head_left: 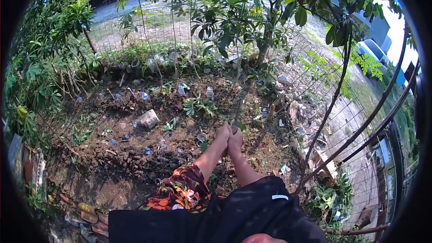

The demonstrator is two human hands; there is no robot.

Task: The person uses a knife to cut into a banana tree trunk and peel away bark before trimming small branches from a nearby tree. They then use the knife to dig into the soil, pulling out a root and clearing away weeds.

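Note:
My left hand (222, 133) and my right hand (235, 142) are together in front of me, both closed around the handle of a long narrow tool (235, 125). It points away from me over the soil and looks like a machete; its far end blends into the plants. Beyond my hands lies a leafy cut plant (198, 106) on the ground. A pale cup (201, 139) sits in the dirt just left of my left hand.
A pale stone block (148, 119) and scattered plastic cups (181, 90) lie on the bed. Wire fencing (330, 90) and rubble (303, 119) run along the right. Thin tree stems (344, 69) lean in on the right, and leafy shrubs (49, 40) stand at left.

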